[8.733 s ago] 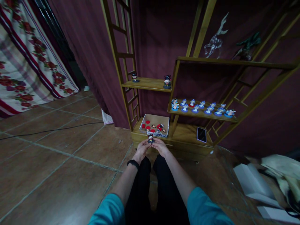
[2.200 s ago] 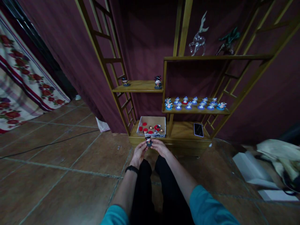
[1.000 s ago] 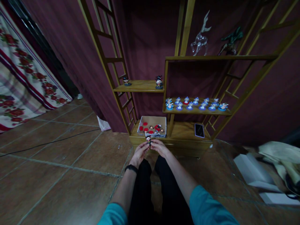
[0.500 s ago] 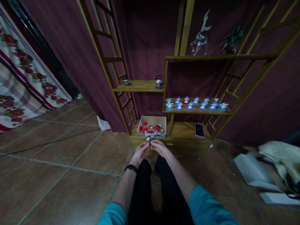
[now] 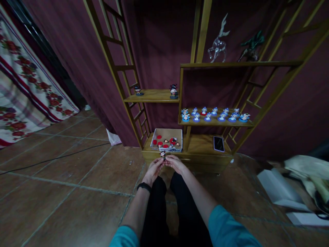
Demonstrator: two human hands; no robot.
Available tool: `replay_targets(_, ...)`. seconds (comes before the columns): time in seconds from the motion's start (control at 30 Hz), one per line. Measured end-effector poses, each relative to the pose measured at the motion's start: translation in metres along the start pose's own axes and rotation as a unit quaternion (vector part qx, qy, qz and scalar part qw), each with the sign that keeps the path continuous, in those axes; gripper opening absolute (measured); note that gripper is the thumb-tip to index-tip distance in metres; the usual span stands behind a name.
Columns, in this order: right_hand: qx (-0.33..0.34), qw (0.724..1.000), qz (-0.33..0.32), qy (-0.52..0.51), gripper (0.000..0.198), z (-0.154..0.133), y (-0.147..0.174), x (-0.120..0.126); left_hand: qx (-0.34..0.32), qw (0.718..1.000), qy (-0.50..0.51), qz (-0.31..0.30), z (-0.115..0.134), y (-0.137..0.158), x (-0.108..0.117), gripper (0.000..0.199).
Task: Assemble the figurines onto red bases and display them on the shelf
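Between my fingertips stands a small dark-haired figurine [image 5: 162, 154], upright, just in front of the low wooden shelf. My left hand [image 5: 154, 168] is closed on its lower part from the left. From the right, my right hand [image 5: 175, 162] pinches the same spot, so the figurine's base is mostly hidden. Right behind it, a shallow cardboard box [image 5: 168, 132] holds several red discs and small figurine parts. Two similar figurines, one at the left [image 5: 138, 90] and one at the right [image 5: 173, 91], stand on the upper left shelf [image 5: 155, 95].
Several blue-and-white figurines [image 5: 208, 117] stand in rows on the right shelf [image 5: 216, 123]. A phone [image 5: 218, 143] lies on the bottom shelf. Higher up are a clear deer ornament [image 5: 218, 46] and a green ornament [image 5: 253, 44]. White boxes [image 5: 280, 188] lie on the floor at right; a cable [image 5: 59, 157] runs at left.
The view has tilted very slightly. Both hands keep the figurine in almost the same place, with no other visible difference.
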State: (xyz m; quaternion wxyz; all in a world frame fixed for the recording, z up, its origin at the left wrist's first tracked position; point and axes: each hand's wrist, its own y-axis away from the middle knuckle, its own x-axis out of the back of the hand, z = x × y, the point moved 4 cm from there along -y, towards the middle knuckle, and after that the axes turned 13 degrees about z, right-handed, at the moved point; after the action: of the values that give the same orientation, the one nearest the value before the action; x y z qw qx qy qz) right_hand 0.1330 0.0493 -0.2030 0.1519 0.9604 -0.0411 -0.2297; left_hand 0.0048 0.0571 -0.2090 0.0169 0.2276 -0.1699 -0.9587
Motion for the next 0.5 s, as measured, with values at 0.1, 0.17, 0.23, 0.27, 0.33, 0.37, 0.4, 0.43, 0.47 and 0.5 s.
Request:
replay_targets(0.1,0.000,1.000,-0.003,-0.003,0.032,0.0004,-0.0002,-0.0002,0.000,1.000,0.007,-0.004,0.0010,0.0020,-0.0011,0.021)
replay_targets(0.17,0.002,1.000,-0.005,-0.005,0.032,0.0002,0.0003,-0.0004,0.000,1.000,0.012,-0.003,0.0022,0.0037,-0.0020,0.021)
replay_targets(0.23,0.005,1.000,-0.006,-0.006,0.032,-0.0002,0.0011,-0.0005,-0.002,1.000,0.017,0.003,0.0035,0.0050,-0.0024,0.024)
replay_targets(0.27,0.007,1.000,-0.007,-0.006,0.033,-0.0004,0.0013,-0.0005,-0.004,1.000,0.019,0.007,0.0040,0.0054,-0.0023,0.026)
replay_targets(0.33,0.011,1.000,-0.007,-0.008,0.036,-0.0003,0.0011,-0.0003,-0.011,1.000,0.024,0.015,0.0046,0.0054,-0.0017,0.032)
replay_targets(0.37,0.012,1.000,-0.006,-0.010,0.037,0.0001,0.0004,0.0000,-0.016,0.999,0.027,0.018,0.0046,0.0050,-0.0014,0.035)
replay_targets(0.4,0.013,1.000,-0.004,-0.012,0.038,0.0007,-0.0005,0.0005,-0.022,0.999,0.029,0.018,0.0044,0.0043,-0.0011,0.038)
replay_targets(0.43,0.014,1.000,-0.002,-0.014,0.039,0.0016,-0.0016,0.0009,-0.027,0.999,0.031,0.018,0.0040,0.0034,-0.0007,0.040)
replay_targets(0.47,0.014,1.000,-0.001,-0.016,0.041,0.0026,-0.0028,0.0013,-0.034,0.999,0.033,0.018,0.0035,0.0024,-0.0002,0.041)
replay_targets(0.5,0.014,1.000,-0.002,-0.019,0.042,0.0036,-0.0039,0.0016,-0.040,0.998,0.034,0.017,0.0029,0.0013,0.0003,0.042)
